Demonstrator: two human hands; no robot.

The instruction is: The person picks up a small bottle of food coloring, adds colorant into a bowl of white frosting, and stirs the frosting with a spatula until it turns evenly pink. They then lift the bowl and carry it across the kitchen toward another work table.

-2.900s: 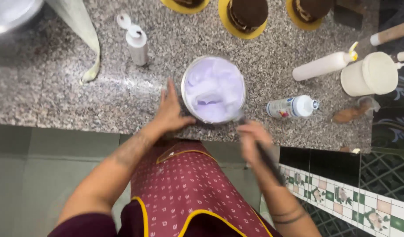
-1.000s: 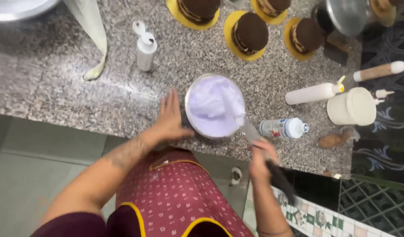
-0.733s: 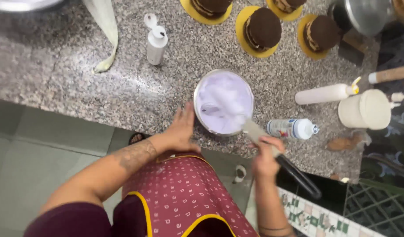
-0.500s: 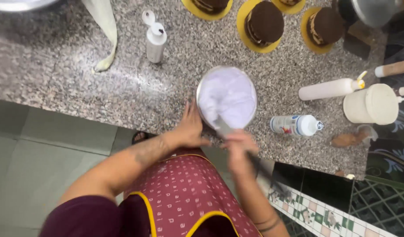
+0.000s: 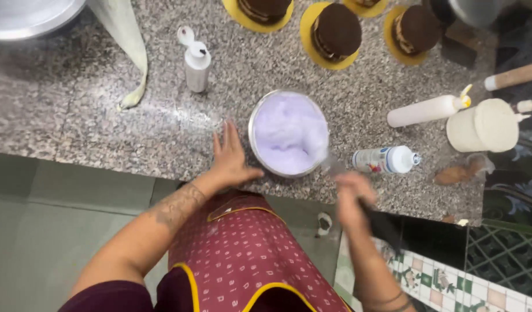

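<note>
Just right of left fingers [image 5: 226, 144], bowl [image 5: 289, 134]

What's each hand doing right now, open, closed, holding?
Left hand: open, flat on the granite counter beside the metal bowl of lilac cream.
Right hand: closed on a dark-handled spatula, blurred, blade at the bowl rim.

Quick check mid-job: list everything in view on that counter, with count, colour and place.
metal bowl: one, silver, lilac cream inside, counter centre
spatula: one, blurred, at the bowl's right rim
chocolate cakes: four, brown on yellow boards, top edge
small bottle: one, white, cap flipped open, upper left
lying bottle: one, white, right of bowl
squeeze bottle: one, white, yellow tip, right
round tub: one, cream, far right
granite counter: one, speckled grey
apron: one, maroon, yellow trim
left hand: flat beside bowl
right hand: gripping spatula
</note>
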